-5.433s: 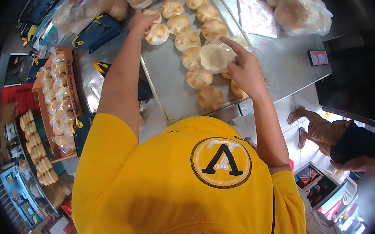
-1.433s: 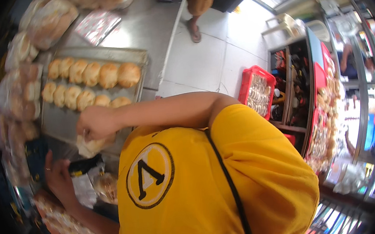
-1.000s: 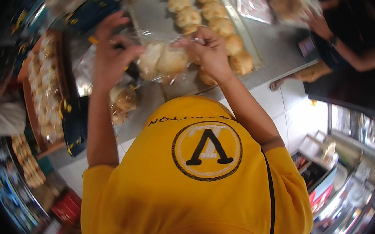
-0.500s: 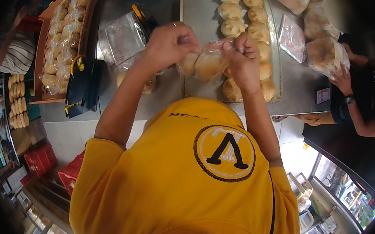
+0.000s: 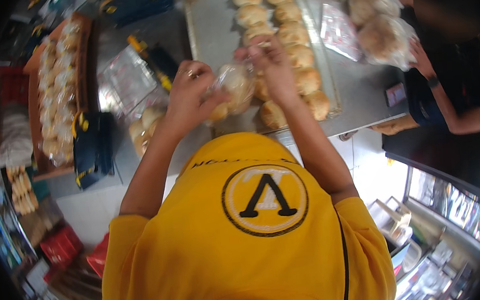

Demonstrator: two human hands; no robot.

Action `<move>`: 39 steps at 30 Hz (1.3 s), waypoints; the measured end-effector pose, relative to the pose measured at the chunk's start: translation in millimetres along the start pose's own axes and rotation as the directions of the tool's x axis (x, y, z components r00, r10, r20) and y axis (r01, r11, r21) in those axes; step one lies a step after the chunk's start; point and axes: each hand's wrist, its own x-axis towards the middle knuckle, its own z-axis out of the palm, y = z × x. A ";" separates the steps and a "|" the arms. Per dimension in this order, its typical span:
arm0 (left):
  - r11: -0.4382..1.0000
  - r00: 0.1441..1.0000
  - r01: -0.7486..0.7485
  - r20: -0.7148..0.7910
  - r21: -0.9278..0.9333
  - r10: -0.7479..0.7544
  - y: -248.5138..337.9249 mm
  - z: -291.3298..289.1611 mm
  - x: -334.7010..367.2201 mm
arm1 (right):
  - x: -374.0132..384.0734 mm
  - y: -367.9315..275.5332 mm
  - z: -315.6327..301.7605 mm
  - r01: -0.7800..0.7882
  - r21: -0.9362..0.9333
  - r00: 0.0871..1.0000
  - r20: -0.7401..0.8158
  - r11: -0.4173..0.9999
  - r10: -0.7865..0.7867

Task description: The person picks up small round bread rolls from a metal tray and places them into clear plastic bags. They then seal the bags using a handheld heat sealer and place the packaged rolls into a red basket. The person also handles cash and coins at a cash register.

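Note:
A clear plastic bag of buns (image 5: 237, 87) hangs between my hands over the near left part of a metal tray (image 5: 206, 30). My right hand (image 5: 271, 67) is closed, pinching the gathered plastic at the bag's upper right. Beside the bag's left side is my left hand (image 5: 190, 97), thumb apart from its curled fingers, with nothing visible in its grasp; some blur softens it. Two rows of golden unbagged buns (image 5: 299, 57) fill the tray's right part, partly covered by my right hand. Left of my left wrist, more buns (image 5: 147, 124) lie on the table.
At left stands an orange-brown crate (image 5: 85, 66) of bagged buns, with a dark blue box (image 5: 92, 148) beside it. Flat plastic packets (image 5: 126, 77) lie nearby, and another packet (image 5: 338, 31) right of the tray. A co-worker's hand (image 5: 423, 61) touches a large bread bag (image 5: 383, 37).
The whole view has shifted, so the table appears farther left and lower. My right hand has moved farther over the tray with the bag; my left hand stays near the bag's left side.

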 end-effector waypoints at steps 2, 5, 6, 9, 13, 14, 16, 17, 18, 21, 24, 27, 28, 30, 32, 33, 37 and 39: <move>0.994 0.994 -0.098 -0.048 -0.040 0.096 3.4 10.9 3.0 | -8.4 10.5 11.4 -0.125 0.054 0.991 -0.035 0.991 0.127; 0.989 0.989 -0.136 -0.067 -0.066 0.132 11.9 24.2 -9.9 | -21.9 12.5 19.1 -0.093 -0.117 0.995 0.012 0.989 0.095; 0.987 0.983 -0.159 -0.093 -0.020 0.157 16.8 26.6 -17.7 | -26.2 14.3 17.9 -0.098 -0.168 0.993 0.044 0.981 0.107; 0.988 0.986 -0.119 -0.128 -0.094 0.106 11.1 32.5 -37.5 | -34.5 16.4 14.2 -0.106 -0.129 0.989 0.088 0.986 0.118; 0.898 0.955 0.088 -0.220 -0.431 -0.199 21.5 34.0 -36.2 | -38.0 -6.2 20.7 -0.085 0.013 0.988 0.127 0.996 0.082; 0.914 0.955 0.113 -0.213 -0.389 -0.208 28.8 32.3 -32.5 | -39.9 -16.2 24.7 -0.049 -0.121 0.991 0.121 0.991 0.064; 0.940 0.952 0.168 -0.200 -0.297 -0.233 43.9 27.8 -28.3 | -45.8 -30.2 33.3 0.241 -0.438 0.955 0.264 0.866 -0.132; 0.952 0.960 0.146 -0.195 -0.268 -0.202 40.4 28.0 -31.0 | -49.0 -34.2 36.2 0.381 -0.558 0.913 0.353 0.737 -0.205; 0.963 0.967 0.123 -0.190 -0.238 -0.170 32.2 29.3 -34.5 | -52.8 -36.5 37.4 0.408 -0.577 0.902 0.372 0.707 -0.217; 0.979 0.971 0.040 -0.225 -0.200 -0.086 26.2 21.3 -28.8 | -55.6 -44.5 37.9 0.494 -0.551 0.860 0.422 0.673 -0.286; 0.959 0.979 -0.031 -0.203 -0.280 -0.027 22.1 4.4 -17.6 | -49.6 -60.0 29.9 0.588 -0.446 0.801 0.436 0.675 -0.410; 0.922 0.986 -0.163 -0.095 -0.352 0.138 36.8 -15.7 -0.3 | -47.2 -69.0 23.5 0.584 -0.496 0.796 0.503 0.643 -0.336; 0.904 0.976 -0.214 -0.053 -0.370 0.209 42.7 -19.4 3.4 | -49.9 -68.2 22.3 0.519 -0.509 0.813 0.543 0.687 -0.212; 0.934 0.977 -0.200 0.008 -0.295 0.211 39.3 -13.2 1.7 | -52.8 -46.3 17.6 0.456 -0.567 0.805 0.592 0.686 -0.046; 0.956 0.985 -0.153 0.042 -0.250 0.168 36.9 -4.5 -3.2 | -55.0 4.3 0.8 0.464 -0.652 0.797 0.603 0.600 0.038; 0.965 0.991 -0.111 0.045 -0.239 0.125 34.6 -1.7 -9.0 | -60.1 5.5 3.8 0.410 -0.640 0.832 0.554 0.649 0.021; 0.913 0.989 -0.119 -0.125 -0.391 0.076 16.5 -8.1 -13.5 | -76.4 4.1 5.7 0.304 -0.609 0.897 0.441 0.733 -0.005; 0.791 0.982 -0.045 -0.174 -0.610 -0.078 5.5 -26.4 -11.0 | -75.3 1.4 4.1 0.310 -0.620 0.902 0.431 0.721 -0.017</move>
